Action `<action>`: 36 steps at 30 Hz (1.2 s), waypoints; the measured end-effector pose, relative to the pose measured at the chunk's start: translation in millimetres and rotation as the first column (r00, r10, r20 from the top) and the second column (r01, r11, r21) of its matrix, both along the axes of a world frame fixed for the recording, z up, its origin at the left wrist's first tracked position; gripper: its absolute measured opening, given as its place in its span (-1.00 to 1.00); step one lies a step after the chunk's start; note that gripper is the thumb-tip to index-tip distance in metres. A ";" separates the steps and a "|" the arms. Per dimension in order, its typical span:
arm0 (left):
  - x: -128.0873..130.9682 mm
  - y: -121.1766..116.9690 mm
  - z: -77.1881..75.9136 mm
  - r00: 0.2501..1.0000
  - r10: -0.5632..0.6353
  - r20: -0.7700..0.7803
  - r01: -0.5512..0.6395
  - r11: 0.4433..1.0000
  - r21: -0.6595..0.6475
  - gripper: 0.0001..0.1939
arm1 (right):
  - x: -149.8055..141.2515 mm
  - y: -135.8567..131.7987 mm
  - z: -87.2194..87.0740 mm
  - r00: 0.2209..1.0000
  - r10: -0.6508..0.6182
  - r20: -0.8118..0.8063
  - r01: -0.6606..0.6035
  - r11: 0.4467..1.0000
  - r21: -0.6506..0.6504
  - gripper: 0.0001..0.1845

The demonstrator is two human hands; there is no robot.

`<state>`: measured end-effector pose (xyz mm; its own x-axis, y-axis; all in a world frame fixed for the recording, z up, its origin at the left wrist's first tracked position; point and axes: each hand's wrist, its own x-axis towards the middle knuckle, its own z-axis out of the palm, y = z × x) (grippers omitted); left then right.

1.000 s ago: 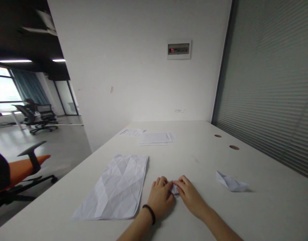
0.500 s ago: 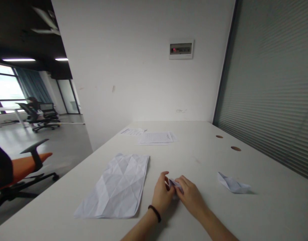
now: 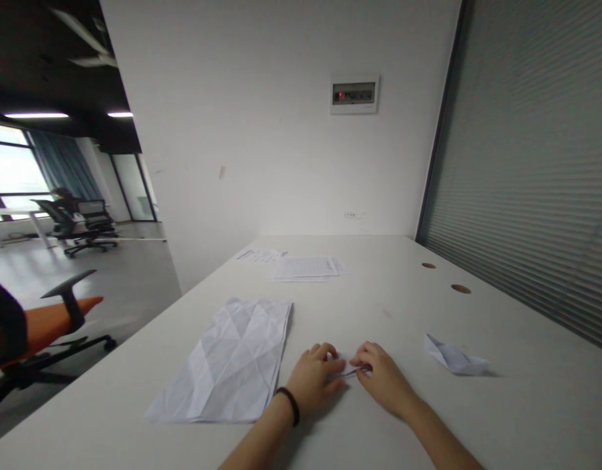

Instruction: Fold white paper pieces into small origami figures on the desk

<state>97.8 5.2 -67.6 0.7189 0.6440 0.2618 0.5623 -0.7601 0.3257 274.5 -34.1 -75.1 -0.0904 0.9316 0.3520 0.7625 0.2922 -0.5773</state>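
Between my two hands, low over the white table (image 3: 379, 431), is a small piece of folded white paper (image 3: 348, 369), mostly covered by my fingers. My left hand (image 3: 315, 375), with a dark band at the wrist, is closed on its left end. At the other end, my right hand (image 3: 380, 372) pinches the paper between thumb and fingers. A folded paper boat (image 3: 455, 358) lies to the right, apart from my hands. Left of them is a stack of creased white paper sheets (image 3: 235, 365).
Printed sheets (image 3: 305, 267) lie farther back, with a handwritten page (image 3: 262, 255) beside them. Two round holes (image 3: 460, 288) pierce the table near the glass partition (image 3: 526, 163). An orange office chair (image 3: 51, 323) stands at the left. A person sits in the far background.
My hands have moved slightly apart and turned flatter toward the table. The folded paper between them now lies lower and more stretched out sideways. The boat and stack stay put.
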 end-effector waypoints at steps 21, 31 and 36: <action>-2.7 2.4 -4.5 0.978 0.117 0.175 -0.087 0.982 -0.169 -0.74 | -0.6 0.6 2.4 0.997 0.066 -0.045 -0.066 0.998 -0.005 -0.80; 2.0 -9.6 3.7 0.985 0.165 0.051 -0.149 0.960 -0.239 -0.76 | 1.7 -8.6 10.7 0.980 0.170 -0.102 -0.182 0.975 -0.124 -0.68; 12.7 -24.6 -2.7 0.979 0.204 -0.017 -0.205 0.976 -0.076 -0.68 | 0.3 -8.6 6.1 0.976 0.176 -0.128 -0.193 0.972 -0.135 -0.63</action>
